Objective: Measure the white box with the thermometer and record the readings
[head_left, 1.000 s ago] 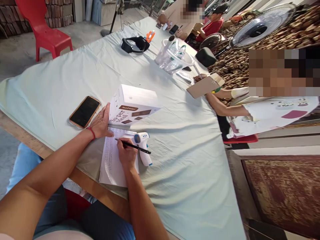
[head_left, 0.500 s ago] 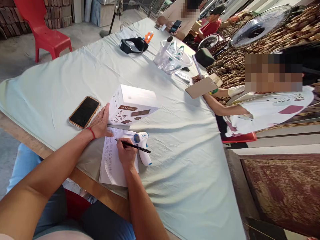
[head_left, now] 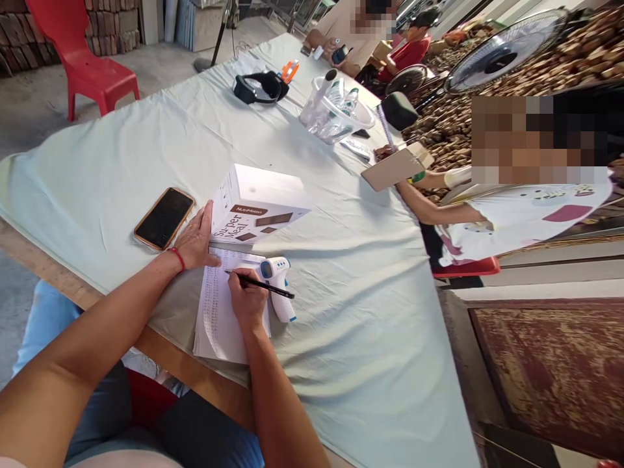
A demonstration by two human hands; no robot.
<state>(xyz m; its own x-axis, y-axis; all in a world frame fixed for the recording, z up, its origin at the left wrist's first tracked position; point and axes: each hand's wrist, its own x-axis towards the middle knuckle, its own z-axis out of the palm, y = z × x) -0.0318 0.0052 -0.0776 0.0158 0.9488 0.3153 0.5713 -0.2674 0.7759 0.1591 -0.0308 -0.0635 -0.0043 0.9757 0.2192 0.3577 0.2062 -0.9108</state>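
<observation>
My right hand (head_left: 247,300) grips a black pencil (head_left: 266,286), its tip at the upper part of a stack of paper sheets (head_left: 221,335) with columns of handwriting. My left hand (head_left: 196,240) lies with fingers stretched out beside a white "Super Meal" box (head_left: 273,188), the thumb at the upper left corner of the sheets. The box stands just beyond the paper. A white and blue infrared thermometer (head_left: 277,286) lies at the right edge of the paper, partly behind the pencil. Left of my left hand rests a phone (head_left: 164,218) in an orange-edged case, screen dark.
Farther along the cloth-covered table (head_left: 361,351) are a black headset strap (head_left: 260,89), an orange tape roll (head_left: 289,71) and a clear tub (head_left: 336,120) of plastic bottles. Across on the right, a person (head_left: 521,214) holds a cardboard piece (head_left: 392,170). A red chair (head_left: 97,71) stands at left.
My hands, the pencil and the paper look nearly the same. At the far end, a person's phone has tilted in the hand. The person on the right has shifted their head slightly.
</observation>
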